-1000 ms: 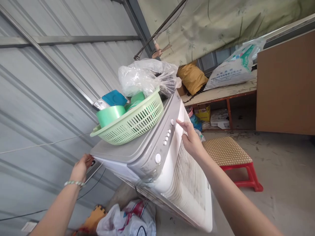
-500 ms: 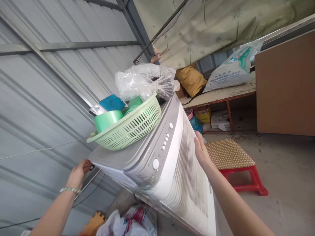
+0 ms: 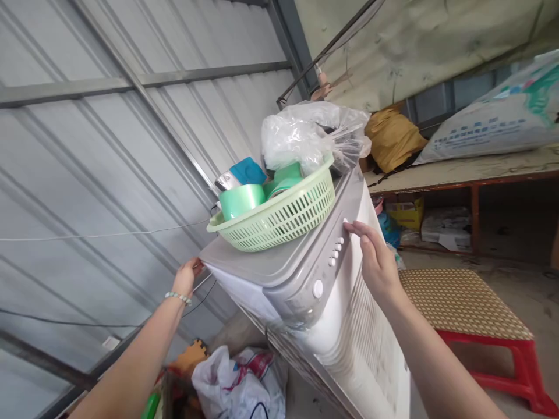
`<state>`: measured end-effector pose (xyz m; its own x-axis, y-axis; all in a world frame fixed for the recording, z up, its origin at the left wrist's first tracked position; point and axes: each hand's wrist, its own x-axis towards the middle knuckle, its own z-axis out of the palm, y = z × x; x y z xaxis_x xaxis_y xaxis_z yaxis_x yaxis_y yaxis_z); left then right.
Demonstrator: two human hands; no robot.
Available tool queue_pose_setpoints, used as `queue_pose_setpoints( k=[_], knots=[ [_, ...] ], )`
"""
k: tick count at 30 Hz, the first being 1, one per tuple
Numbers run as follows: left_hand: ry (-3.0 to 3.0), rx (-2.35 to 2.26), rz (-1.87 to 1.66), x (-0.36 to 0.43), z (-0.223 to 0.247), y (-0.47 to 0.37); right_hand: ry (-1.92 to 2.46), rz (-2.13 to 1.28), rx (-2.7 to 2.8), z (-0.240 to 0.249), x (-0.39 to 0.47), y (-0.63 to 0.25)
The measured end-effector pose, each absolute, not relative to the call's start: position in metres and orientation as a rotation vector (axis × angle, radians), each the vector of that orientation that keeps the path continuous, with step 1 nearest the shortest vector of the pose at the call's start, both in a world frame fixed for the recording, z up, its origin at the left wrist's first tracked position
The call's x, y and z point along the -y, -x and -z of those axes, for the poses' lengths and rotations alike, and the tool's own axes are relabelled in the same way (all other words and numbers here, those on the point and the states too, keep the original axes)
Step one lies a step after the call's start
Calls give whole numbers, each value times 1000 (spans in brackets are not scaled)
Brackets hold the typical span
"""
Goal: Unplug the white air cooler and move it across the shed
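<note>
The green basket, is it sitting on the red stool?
No, the green basket sits on top of the white air cooler, while the red stool stands apart on the floor with nothing on it.

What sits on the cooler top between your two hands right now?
In the head view, a green basket with tape rolls and a plastic bag sits on the cooler, between the left hand and right hand.

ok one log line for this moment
left hand: on fan back edge | right hand: fingertip at buttons | basket: on top
</note>
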<state>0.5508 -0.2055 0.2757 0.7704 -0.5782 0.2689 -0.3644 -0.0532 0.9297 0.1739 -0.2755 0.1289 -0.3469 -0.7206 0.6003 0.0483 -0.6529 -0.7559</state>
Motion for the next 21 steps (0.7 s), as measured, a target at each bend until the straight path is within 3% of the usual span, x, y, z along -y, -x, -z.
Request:
queue_pose_setpoints(
  k=[7, 16, 21],
  knots=[
    [-1637, 773, 184, 206, -267, -554, 1343, 1897, -779, -127, 267, -168],
    [-1600, 815, 207, 202, -257, -566, 1519, 2103, -886, -112, 157, -202],
    [-1609, 828, 204, 203, -259, -567, 1628, 2097, -839, -105, 150, -219]
  ],
)
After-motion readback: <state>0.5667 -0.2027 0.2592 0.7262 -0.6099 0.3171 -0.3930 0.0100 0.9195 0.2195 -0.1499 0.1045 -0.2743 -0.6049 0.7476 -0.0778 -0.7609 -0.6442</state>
